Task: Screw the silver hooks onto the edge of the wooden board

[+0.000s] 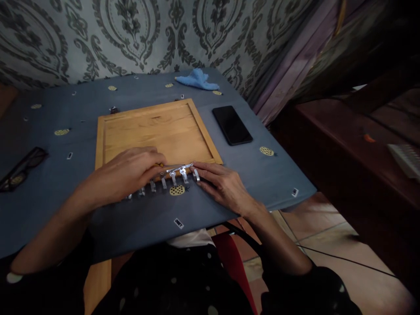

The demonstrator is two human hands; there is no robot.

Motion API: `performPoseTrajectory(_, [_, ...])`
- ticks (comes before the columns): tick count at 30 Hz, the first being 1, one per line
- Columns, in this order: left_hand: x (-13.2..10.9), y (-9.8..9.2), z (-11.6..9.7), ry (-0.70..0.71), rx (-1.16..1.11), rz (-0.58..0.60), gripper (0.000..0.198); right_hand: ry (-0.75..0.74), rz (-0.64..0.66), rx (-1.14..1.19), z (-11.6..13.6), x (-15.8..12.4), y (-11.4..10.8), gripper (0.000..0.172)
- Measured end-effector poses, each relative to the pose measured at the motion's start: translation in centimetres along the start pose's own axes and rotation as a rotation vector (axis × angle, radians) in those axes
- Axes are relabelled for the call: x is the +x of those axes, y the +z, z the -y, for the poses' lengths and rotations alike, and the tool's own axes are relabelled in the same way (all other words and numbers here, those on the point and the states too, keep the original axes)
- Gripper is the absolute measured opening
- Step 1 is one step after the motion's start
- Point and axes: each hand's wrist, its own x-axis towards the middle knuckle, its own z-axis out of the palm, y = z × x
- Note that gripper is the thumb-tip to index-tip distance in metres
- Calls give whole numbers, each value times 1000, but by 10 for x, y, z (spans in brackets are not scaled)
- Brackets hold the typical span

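Note:
My left hand [133, 170] is closed around a small screwdriver [160, 165]; only its yellowish end and thin shaft show, pointing right. The fingers of my right hand [223, 181] pinch a shiny metal clip [196, 175] at the right end of a row. Several similar curved metal clips [173, 177] line the front edge of a wooden framed board [205, 135], which lies flat on the table. A narrow metal strip [180, 168] runs over the clips between my hands. My left hand hides part of the row and the board's front left corner.
A black phone [232, 125] lies right of the board, and a blue cloth [197, 79] is crumpled at the back. Dark-framed glasses [22, 168] rest at the left. A small dark object [113, 110] sits behind the board. Blue patterned cloth [147, 232] covers the table.

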Motion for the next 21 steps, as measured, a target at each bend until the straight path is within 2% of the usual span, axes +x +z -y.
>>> performPoseTrajectory(3, [-1, 0, 2, -50, 43, -99, 31, -8, -3, -12, 0, 0, 0, 34])
performPoseTrajectory(4, [-2, -1, 3, -50, 43, -88, 31, -11, -5, -14, 0, 0, 0, 34])
performPoseTrajectory(7, [-6, -2, 5, -38, 25, 40, 34, -25, -14, -13, -1, -1, 1, 34])
performPoseTrajectory(11, [-18, -4, 10, -66, 101, -65, 37, -28, -15, -18, -2, -2, 1, 33])
performPoseTrajectory(14, [-29, -5, 15, -58, 67, 20, 37, -16, -6, -16, -3, -2, 2, 33])
performPoseTrajectory(18, [-41, -7, 20, -84, 121, -37, 37, -22, -18, 3, -4, -2, 2, 34])
performPoseTrajectory(21, [-51, -10, 22, -88, 131, 26, 38, -26, -19, 5, -4, -2, 2, 34])
